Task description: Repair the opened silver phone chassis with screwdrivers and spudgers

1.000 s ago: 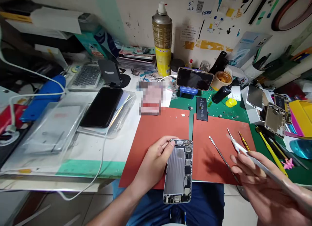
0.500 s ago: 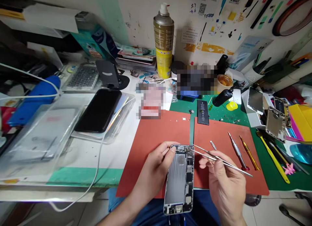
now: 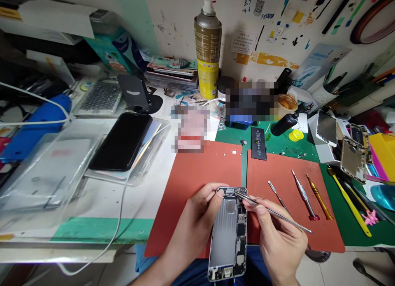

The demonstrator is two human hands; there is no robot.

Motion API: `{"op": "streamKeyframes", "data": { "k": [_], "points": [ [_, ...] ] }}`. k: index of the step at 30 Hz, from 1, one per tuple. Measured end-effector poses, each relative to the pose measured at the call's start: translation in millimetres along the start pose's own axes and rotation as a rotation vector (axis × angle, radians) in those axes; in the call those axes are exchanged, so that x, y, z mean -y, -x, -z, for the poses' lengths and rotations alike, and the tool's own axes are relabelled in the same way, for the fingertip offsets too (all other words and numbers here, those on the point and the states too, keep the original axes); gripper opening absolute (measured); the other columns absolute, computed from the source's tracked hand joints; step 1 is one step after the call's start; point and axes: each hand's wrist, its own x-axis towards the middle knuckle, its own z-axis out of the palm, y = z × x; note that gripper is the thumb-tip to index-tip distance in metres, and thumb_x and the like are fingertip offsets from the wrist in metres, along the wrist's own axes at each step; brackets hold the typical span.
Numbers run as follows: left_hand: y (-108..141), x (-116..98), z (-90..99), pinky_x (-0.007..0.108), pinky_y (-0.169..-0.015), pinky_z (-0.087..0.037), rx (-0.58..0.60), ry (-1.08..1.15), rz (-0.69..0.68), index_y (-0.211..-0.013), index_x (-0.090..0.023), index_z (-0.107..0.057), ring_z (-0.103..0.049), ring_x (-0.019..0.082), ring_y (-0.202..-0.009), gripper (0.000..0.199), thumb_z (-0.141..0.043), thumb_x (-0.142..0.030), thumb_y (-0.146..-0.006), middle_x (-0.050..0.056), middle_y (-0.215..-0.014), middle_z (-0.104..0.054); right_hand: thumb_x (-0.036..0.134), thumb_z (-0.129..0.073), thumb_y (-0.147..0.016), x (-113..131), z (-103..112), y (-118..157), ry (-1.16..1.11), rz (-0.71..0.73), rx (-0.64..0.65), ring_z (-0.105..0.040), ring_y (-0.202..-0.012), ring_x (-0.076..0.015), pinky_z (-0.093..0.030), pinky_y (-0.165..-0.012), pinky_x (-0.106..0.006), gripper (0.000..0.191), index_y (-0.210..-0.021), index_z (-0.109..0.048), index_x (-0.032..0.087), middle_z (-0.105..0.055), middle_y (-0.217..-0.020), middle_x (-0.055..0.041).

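Note:
An opened phone housing (image 3: pixel 226 236) with its inner parts showing is tilted at the front edge of the red mats. My left hand (image 3: pixel 202 214) grips its upper left side, the thumb on the top left corner. In my right hand (image 3: pixel 276 230) are metal tweezers (image 3: pixel 277 215), held between thumb and fingers. Their tips touch or hover just over the parts near the housing's top right; whether anything is between them is too small to tell.
On the right mat (image 3: pixel 327 232) lie a thin metal tool (image 3: pixel 277 196), a silver screwdriver (image 3: pixel 302 192) and a gold screwdriver (image 3: pixel 320 196). A black battery (image 3: pixel 258 143) lies behind. At left are a black phone (image 3: pixel 121 142) and a white cable (image 3: pixel 122 203). A spray can (image 3: pixel 207 51) stands at the back.
My right hand has moved left and slightly down, bringing the tweezers' tips onto the housing's top. The tweezers' arms are closer together. The view has shifted slightly.

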Motion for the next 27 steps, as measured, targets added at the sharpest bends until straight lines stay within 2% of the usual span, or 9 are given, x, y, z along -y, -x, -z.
{"op": "streamKeyframes", "data": {
  "k": [17, 23, 27],
  "points": [
    [0.2, -0.2, -0.2, 0.027, -0.079, -0.057, -0.008, -0.003, -0.046, -0.111, -0.020, -0.073, -0.074, 0.021, -0.091, 0.033, -0.057, -0.048, -0.106, 0.005, -0.103, -0.081, 0.018, -0.083, -0.093, 3.8, -5.9, -2.5, -0.008, -0.014, -0.018, -0.086, -0.082, -0.0255, -0.075, -0.080, -0.034, 0.012, -0.102, -0.087, 0.024, -0.086, -0.095, -0.0059],
    [0.0, -1.6, -0.4, 0.029, -0.077, -0.057, -0.018, -0.009, -0.026, -0.110, -0.019, -0.073, -0.074, 0.022, -0.090, 0.033, -0.058, -0.049, -0.105, 0.007, -0.104, -0.081, 0.019, -0.084, -0.092, 0.5, -3.8, -0.6, 0.018, -0.012, -0.029, -0.085, -0.080, -0.0272, -0.075, -0.079, -0.037, 0.010, -0.102, -0.087, 0.023, -0.086, -0.093, -0.0066],
    [0.7, -1.4, -0.5, 0.028, -0.075, -0.057, -0.030, -0.033, -0.032, -0.109, -0.020, -0.074, -0.074, 0.022, -0.088, 0.034, -0.059, -0.050, -0.104, 0.006, -0.099, -0.081, 0.019, -0.085, -0.092, 0.9, -4.1, -0.2, 0.044, 0.001, -0.034, -0.085, -0.081, -0.0271, -0.075, -0.079, -0.037, 0.010, -0.101, -0.087, 0.023, -0.086, -0.093, -0.0065]
  ]
}}
